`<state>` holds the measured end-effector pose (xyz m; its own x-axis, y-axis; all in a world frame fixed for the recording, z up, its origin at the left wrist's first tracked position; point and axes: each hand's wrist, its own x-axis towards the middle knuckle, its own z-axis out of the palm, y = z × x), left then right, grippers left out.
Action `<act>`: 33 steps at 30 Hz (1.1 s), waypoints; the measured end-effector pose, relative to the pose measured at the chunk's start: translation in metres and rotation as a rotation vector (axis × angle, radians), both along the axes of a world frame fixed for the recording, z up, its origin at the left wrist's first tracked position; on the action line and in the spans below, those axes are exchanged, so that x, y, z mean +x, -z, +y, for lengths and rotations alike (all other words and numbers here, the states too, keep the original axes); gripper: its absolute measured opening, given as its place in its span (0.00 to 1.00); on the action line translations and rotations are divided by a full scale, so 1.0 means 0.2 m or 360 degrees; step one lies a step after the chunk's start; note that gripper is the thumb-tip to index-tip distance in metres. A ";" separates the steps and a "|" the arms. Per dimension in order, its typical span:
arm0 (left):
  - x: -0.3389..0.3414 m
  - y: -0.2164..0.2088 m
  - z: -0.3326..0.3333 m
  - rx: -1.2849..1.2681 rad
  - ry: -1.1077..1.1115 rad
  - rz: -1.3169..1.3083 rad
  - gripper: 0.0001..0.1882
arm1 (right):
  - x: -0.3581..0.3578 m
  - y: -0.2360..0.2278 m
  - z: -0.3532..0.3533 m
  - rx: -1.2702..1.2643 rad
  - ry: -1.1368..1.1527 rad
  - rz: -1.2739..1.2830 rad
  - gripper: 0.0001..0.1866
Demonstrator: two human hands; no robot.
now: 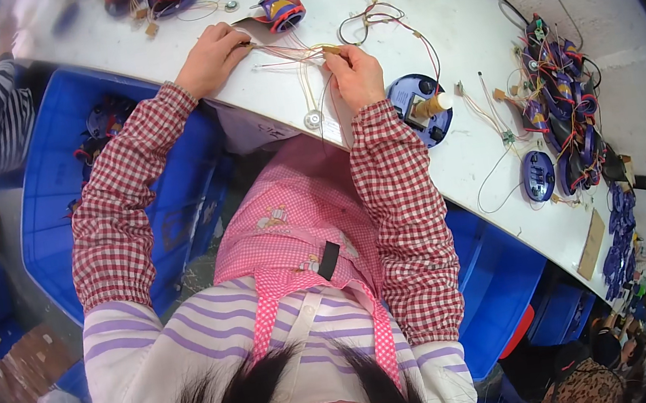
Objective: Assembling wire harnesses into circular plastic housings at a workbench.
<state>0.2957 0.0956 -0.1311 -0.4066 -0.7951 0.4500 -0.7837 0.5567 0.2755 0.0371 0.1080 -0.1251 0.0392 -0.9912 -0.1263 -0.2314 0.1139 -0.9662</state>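
A small board (331, 50) is pinched in the closed fingers (339, 62) of the right hand (361, 80); wires (282, 48) are gripped at one end by the left hand (211, 61), its fingers closed. The wires are stretched between both hands, over the counter (473, 43). A disc (313, 119) is seen nearer the edge, a toy (283, 12) beyond. The right wrist is flanked by a blue base (401, 95).

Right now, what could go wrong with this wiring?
Thin wires run between the left hand and right hand; a hard tug could strain them.
The silver disc lies near the edge of the white table; it might slip off.
Wired parts heaped at right look tangled; they could snag.
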 end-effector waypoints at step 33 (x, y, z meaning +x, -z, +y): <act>-0.19 -0.12 0.31 0.1879 0.0273 0.1919 0.11 | -0.01 0.00 0.02 -0.0112 -0.0006 -0.0046 0.12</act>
<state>0.2573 0.1576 -0.1064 -0.4112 -0.8853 -0.2171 0.2089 -0.3233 0.9229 0.0361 0.1123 -0.1259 0.0454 -0.9975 -0.0548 -0.2035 0.0445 -0.9781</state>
